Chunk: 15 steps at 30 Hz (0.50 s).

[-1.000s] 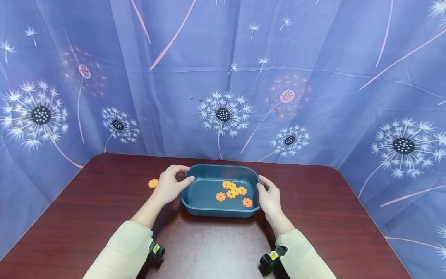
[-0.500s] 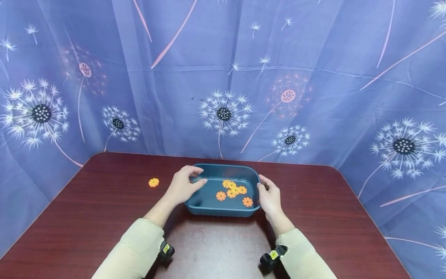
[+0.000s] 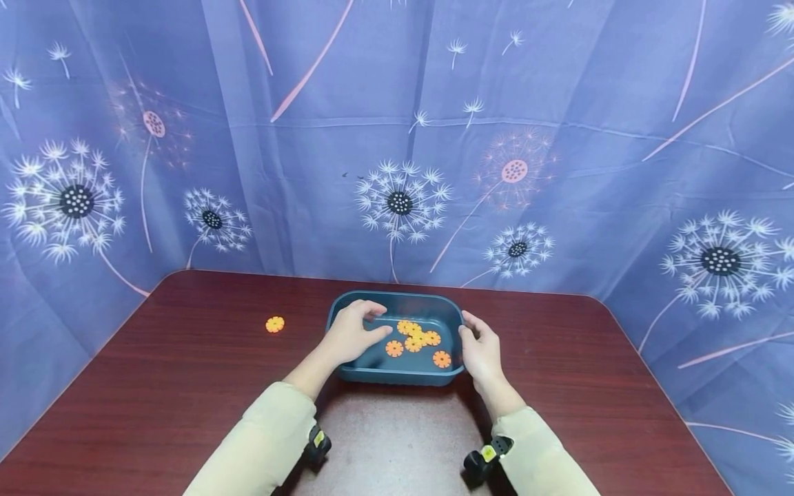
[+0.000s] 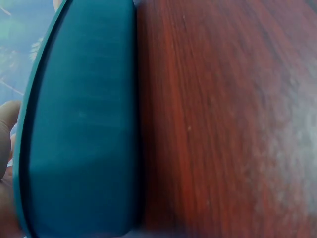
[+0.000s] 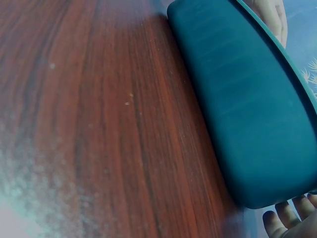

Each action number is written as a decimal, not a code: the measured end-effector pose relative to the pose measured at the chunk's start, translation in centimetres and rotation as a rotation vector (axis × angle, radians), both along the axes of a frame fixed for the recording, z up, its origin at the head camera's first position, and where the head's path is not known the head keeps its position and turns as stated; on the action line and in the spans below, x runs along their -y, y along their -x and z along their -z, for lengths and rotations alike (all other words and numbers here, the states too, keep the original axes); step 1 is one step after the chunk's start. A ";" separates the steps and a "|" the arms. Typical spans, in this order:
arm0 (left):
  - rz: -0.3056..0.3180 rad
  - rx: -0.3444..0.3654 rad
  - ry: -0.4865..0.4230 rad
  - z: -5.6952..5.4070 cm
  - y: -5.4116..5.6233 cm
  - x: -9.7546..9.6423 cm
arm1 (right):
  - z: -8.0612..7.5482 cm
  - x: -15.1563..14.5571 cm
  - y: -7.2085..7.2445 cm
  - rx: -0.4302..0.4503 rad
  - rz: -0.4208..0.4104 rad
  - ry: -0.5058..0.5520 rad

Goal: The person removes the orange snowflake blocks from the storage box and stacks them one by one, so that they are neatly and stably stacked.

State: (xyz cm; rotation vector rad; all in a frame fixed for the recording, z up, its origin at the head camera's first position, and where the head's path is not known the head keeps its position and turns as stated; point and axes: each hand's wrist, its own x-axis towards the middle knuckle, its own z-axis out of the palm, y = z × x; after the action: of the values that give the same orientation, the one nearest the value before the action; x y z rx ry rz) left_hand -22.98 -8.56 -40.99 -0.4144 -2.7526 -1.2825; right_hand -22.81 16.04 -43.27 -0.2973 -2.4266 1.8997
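Observation:
A dark teal rectangular tub (image 3: 397,377) with rounded corners sits on the table. My right hand (image 3: 480,351) grips its right end, thumb at the rim; in the right wrist view its fingertips (image 5: 286,214) show at the tub's lower outside. Over the left half of the tub hovers my left hand (image 3: 352,337), thumb and fingers spread apart with nothing between them. Just right of those fingertips, several yellow notched flower-shaped discs (image 3: 414,337) lie overlapping on the tub floor. Two orange discs lie apart from the pile, one orange disc (image 3: 393,348) near my left thumb, another orange disc (image 3: 442,359) at the right.
One more yellow-orange disc (image 3: 275,324) lies on the dark red wooden table (image 3: 186,358), left of the tub. Behind the table hangs a blue curtain (image 3: 298,172) with a dandelion print. The tub's side wall (image 4: 84,124) fills much of the left wrist view.
My left hand has let go of the tub's left rim and moved right, over the inside toward the discs. The right hand stays on the right end.

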 end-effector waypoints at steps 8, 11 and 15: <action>0.038 0.050 0.017 0.4 0.9 -1.3 | -0.1 0.0 0.0 0.003 0.002 -0.007; 0.052 0.071 0.029 0.8 1.4 -1.8 | -0.1 0.0 0.0 0.005 0.001 -0.008; 0.057 0.102 0.061 1.2 1.7 -2.2 | -0.1 0.0 0.0 0.003 0.000 -0.008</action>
State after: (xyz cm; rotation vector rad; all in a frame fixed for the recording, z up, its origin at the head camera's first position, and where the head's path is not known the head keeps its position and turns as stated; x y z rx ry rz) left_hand -24.67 -6.34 -42.23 -0.4472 -2.8904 -1.2689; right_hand -22.77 15.99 -43.21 -0.2993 -2.4352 1.8907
